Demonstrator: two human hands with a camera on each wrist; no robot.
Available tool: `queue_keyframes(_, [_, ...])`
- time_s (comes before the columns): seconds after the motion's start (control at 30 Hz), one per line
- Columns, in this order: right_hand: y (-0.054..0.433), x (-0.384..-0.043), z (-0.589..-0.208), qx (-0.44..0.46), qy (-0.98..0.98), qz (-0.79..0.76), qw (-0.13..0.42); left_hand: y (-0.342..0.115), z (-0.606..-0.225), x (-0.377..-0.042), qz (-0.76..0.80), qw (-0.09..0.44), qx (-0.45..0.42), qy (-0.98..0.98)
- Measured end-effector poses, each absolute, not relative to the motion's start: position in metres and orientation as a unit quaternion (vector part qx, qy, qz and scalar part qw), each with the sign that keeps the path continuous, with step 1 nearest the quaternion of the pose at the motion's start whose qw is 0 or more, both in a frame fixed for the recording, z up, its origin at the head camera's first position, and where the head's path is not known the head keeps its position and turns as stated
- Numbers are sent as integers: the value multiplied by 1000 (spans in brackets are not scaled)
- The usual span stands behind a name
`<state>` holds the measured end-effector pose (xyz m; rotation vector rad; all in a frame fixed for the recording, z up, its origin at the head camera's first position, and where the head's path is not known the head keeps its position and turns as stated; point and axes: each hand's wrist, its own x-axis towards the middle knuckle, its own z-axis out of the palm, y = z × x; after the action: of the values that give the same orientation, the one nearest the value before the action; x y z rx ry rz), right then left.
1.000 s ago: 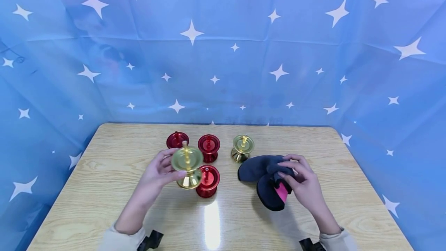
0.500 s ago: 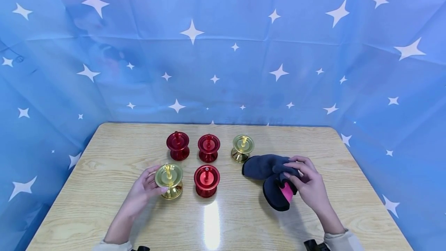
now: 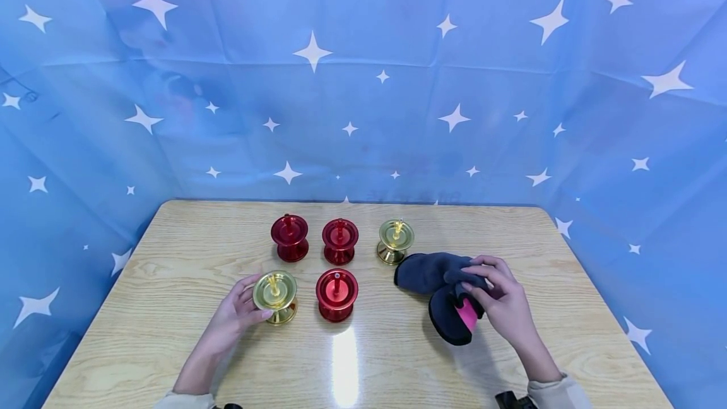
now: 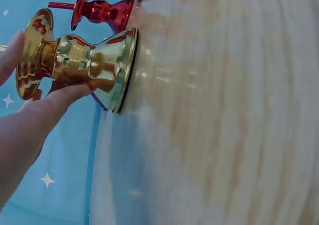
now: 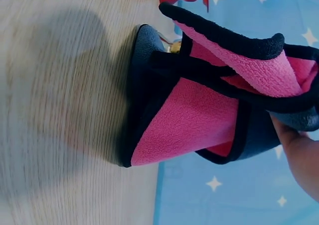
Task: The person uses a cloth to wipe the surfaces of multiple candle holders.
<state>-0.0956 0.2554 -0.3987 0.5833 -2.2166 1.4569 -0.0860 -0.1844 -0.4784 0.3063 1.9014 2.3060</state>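
Observation:
My left hand is around a gold candle holder, its thumb at the near side and its fingers behind. In the left wrist view, the holder's base stands on the wooden table, with a finger against its waist. Bunched navy fabric with black edging and pink lining is pinched between the thumb and fingers of my right hand. Its lower edge meets the tabletop in the right wrist view. Just right of the left hand's holder stands a red candle holder.
Two darker red candle holders and a second gold candle holder form a back row. The wooden table ends at a blue curtain with white stars. A bright glare strip lies at the table's front middle.
My left hand has brought the gold candle holder left and down, from over the red ones onto the table. My right hand shifted slightly right with the fabric, then stayed nearly still.

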Motion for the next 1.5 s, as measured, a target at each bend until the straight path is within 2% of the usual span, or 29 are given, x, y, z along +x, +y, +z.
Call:
queue_keyframes(0.23, [255, -94, -398, 192, -809, 518, 200, -187, -481, -87, 777, 79, 135, 610])
queue_keyframes(0.33, [255, -94, -398, 192, -808, 521, 197, -189, -474, -87, 760, 59, 127, 635])
queue_keyframes(0.5, [258, -95, -400, 192, -806, 526, 192, -191, -447, -88, 690, 9, 94, 717])
queue_keyframes(0.87, [258, -98, -414, 182, -823, 514, 158, -160, -380, -107, 651, -34, 104, 751])
queue_keyframes(1.17, [256, -102, -428, 156, -862, 464, 134, -104, -352, -124, 669, -12, 120, 734])
queue_keyframes(1.5, [259, -105, -442, 143, -890, 414, 125, -29, -356, -146, 667, 58, 150, 727])
